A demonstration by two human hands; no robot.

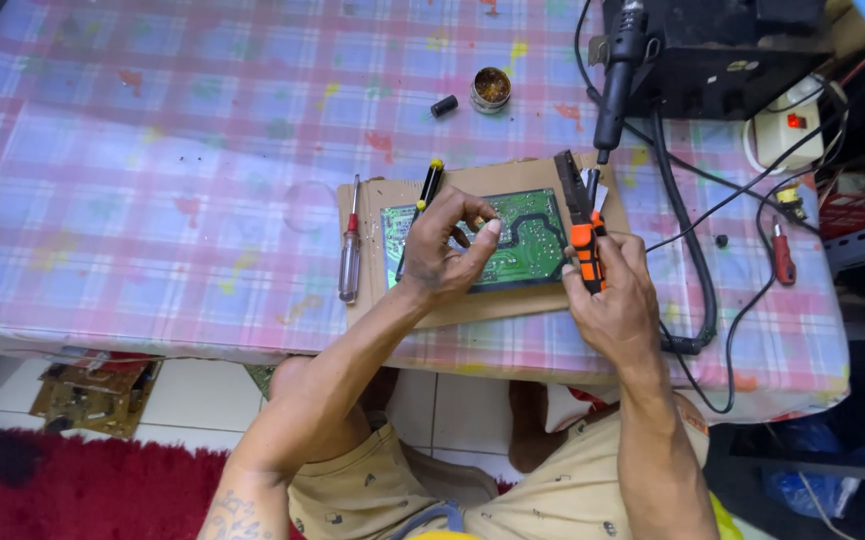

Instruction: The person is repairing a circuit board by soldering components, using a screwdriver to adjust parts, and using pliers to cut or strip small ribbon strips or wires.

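From the head camera, the green circuit board (513, 240) lies flat on cardboard (373, 200), directly beneath the left hand (448, 250), whose fingertips curl down onto it. Just right of that, the right hand (613, 295) grips orange-handled pliers (581, 225), long axis pointing away, tip at the board's right edge.

Person seen from above, seated at the counter (153, 150). Both forearms are bare, with no sleeves, watch or rings visible. The left hand (445, 250) and right hand (613, 300) are ungloved. A dark tattoo marks the left forearm near the elbow, well away from the counter's edge. Beige shorts with small dark printed motifs cover the thighs below the counter.
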